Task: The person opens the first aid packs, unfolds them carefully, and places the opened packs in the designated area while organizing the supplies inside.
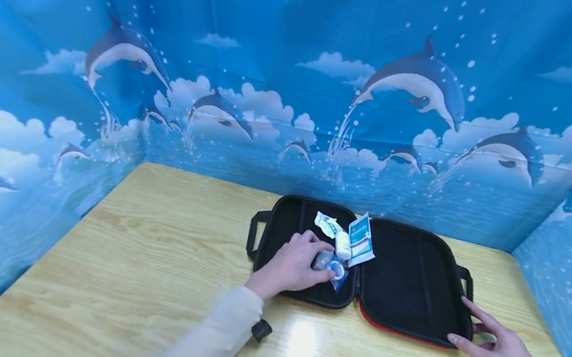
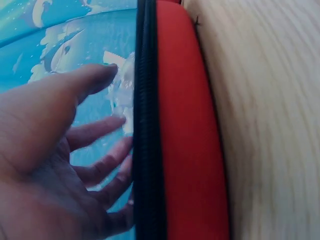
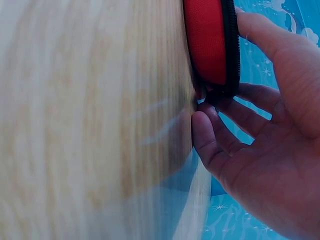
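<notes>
A black case with a red outer side lies unfolded on the table, its left half [image 1: 278, 243] and right half [image 1: 402, 276] both facing up. Over the left half, my left hand [image 1: 293, 266] has its thumb and fingers apart around a clear plastic bag with a blue-and-white roll [image 1: 337, 270] in it. Behind the roll are a white bottle [image 1: 343, 246], a white-and-blue packet [image 1: 327, 224] and a green-and-white packet [image 1: 360, 240]. My right hand [image 1: 502, 354] holds the right half's near corner, with the thumb at its edge and lower fingers [image 3: 217, 127] beside the table.
Handles stick out from the case's left side [image 1: 252, 234] and right side [image 1: 466, 282]. A wooden table [image 1: 120, 265] lies under it. Behind hangs a blue dolphin-print curtain [image 1: 292, 36]. A small black object [image 1: 261, 330] shows beside the left sleeve [image 1: 225, 326].
</notes>
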### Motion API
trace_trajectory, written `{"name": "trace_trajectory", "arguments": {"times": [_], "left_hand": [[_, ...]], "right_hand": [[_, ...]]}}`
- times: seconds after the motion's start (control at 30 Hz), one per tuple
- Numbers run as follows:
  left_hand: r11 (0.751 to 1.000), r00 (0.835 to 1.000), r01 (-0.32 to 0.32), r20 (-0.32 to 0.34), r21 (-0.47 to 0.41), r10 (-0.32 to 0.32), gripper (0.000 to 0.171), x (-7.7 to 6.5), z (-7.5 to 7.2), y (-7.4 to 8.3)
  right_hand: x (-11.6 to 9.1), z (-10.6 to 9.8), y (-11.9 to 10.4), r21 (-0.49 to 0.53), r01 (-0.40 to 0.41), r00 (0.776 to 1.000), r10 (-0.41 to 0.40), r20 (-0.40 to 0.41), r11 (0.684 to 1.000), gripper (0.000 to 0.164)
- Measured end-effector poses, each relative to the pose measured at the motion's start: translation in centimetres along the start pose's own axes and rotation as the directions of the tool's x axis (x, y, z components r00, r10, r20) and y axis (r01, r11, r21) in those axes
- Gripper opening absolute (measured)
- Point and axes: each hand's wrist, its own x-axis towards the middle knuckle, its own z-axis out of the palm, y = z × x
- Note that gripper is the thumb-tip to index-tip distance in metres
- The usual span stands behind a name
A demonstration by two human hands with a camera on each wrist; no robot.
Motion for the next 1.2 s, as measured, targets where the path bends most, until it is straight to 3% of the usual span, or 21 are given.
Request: {"name": "trace_trajectory", "arguments": {"times": [0.1,0.33,0.67,0.93,1.1,1.2], "left_hand": [[0.999,1.0,0.023,0.01,0.03,-0.023,0.05,0.0,0.3,0.2],[1.0,0.999,-0.01,0.035,0.012,0.01,0.032,-0.3,0.3,0.3],[0.999,0.995,-0.028,0.097,0.016,0.027,0.041,-0.5,0.4,0.4],[0.999,0.989,-0.036,0.144,0.028,0.032,0.029,-0.5,0.0,0.3],[0.996,0.982,-0.088,0.165,-0.001,0.087,0.025,-0.6,-0.6,0.0],[0.988,0.974,-0.147,0.169,-0.043,0.152,0.026,-0.5,-0.8,-0.5]], "right_hand": [[0.0,0.1,-0.1,0.006,-0.001,1.0,0.001,0.0,1.0,0.087],[0.0,0.1,-0.2,0.004,-0.013,1.0,0.013,0.002,1.0,0.088],[0.2,0.2,0.0,0.012,-0.04,0.999,0.04,0.021,0.999,0.09],[0.3,0.3,-0.1,0.002,-0.034,0.999,0.034,0.014,0.999,0.089],[0.3,-0.1,0.0,-0.02,-0.046,0.999,0.047,0.017,0.999,0.09],[0.4,-0.2,0.0,-0.024,-0.044,0.999,0.044,0.017,0.999,0.09]]}}
